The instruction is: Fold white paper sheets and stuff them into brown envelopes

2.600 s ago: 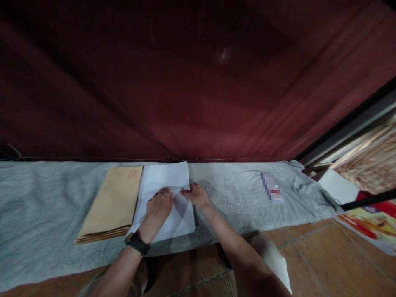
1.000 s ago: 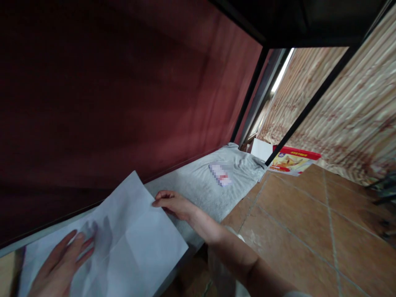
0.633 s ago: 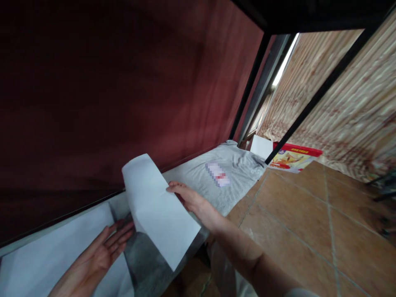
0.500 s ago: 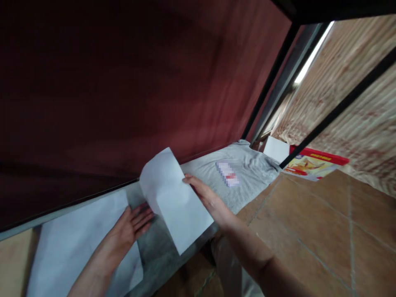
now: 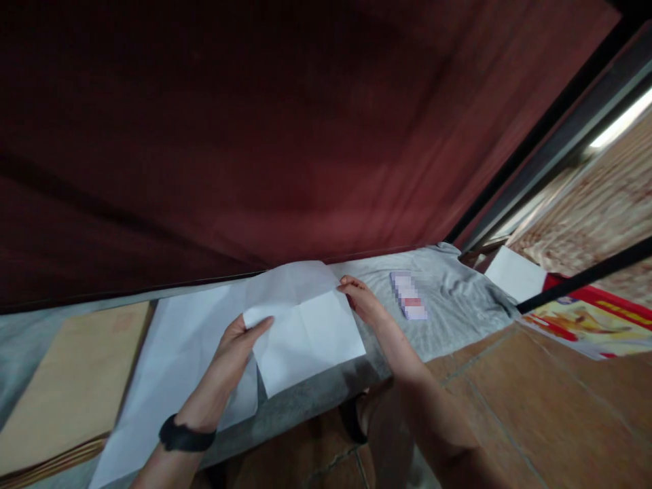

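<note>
A white sheet of paper [image 5: 310,333] with fold creases is held up between my two hands over the grey cloth. My left hand [image 5: 244,346] grips its left edge, thumb on top and fingers hidden behind the sheet. At the upper right edge, my right hand [image 5: 356,295] pinches the paper with its fingertips. Below and left of the sheet lie large white papers [image 5: 188,346], partly covered by my left forearm. Further left rests a stack of brown envelopes [image 5: 86,373].
The grey cloth [image 5: 458,299] covers a low ledge along a dark red curtain [image 5: 285,149]. A small blurred white-and-red packet [image 5: 409,297] lies on it to the right. A colourful red-and-yellow box [image 5: 585,316] and a black bar [image 5: 585,275] are beyond, above the tiled floor [image 5: 519,387].
My left hand, open beside the sheet before, has closed on its left edge. The paper is spread flatter between both hands. The view has shifted left, showing more of the brown envelopes.
</note>
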The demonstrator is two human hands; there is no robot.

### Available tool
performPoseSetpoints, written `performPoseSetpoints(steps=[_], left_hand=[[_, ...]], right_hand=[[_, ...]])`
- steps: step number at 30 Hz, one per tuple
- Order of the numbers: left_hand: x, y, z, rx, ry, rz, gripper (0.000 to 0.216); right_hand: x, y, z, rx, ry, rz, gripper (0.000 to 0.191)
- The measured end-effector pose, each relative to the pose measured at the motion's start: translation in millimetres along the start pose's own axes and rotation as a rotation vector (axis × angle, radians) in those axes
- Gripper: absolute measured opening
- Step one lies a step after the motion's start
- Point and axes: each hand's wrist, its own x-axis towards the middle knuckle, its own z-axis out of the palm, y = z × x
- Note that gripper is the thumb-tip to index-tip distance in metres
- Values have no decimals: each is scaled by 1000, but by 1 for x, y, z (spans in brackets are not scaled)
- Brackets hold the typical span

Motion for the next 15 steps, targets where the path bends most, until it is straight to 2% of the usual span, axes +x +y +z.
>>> performPoseSetpoints(steps=[3,6,10,13,15], left_hand=[[-4,-1,2,29,18,19,67],[-7,-3,7,16,-16,36,74],[1,-16,14,4,-71,48,77],[15,-32,15,123,-5,33,77],[25,-41,14,317,53,81,79]], right_hand=[[4,2,-3,-2,-55,15,29],[3,4,-8,-25,-89,-33,34],[4,10,-18,-50,-12,-128,34],[10,21,-23,-378,136,-168,20],[12,29,-25,-596,223,-164,11]])
